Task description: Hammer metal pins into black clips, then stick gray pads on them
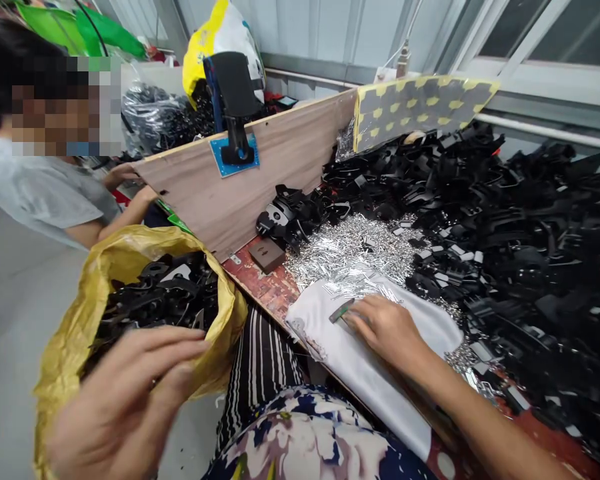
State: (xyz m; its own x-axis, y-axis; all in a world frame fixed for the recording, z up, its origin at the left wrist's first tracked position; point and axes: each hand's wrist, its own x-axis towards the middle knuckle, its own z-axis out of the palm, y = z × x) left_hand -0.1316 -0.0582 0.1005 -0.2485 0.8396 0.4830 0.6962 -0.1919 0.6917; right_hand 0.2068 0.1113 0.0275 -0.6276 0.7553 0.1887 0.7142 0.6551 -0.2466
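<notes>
My left hand hovers over a yellow bag full of black plastic parts; its fingers are stretched out and hold nothing I can see. My right hand rests on a white cloth at the table's edge. Its fingertips pinch a small dark flat tool beside a heap of small silver metal pins.
A large pile of black plastic parts covers the table on the right. A wooden divider board with a black clamp stands behind. Another person in a grey shirt works at the left beyond it.
</notes>
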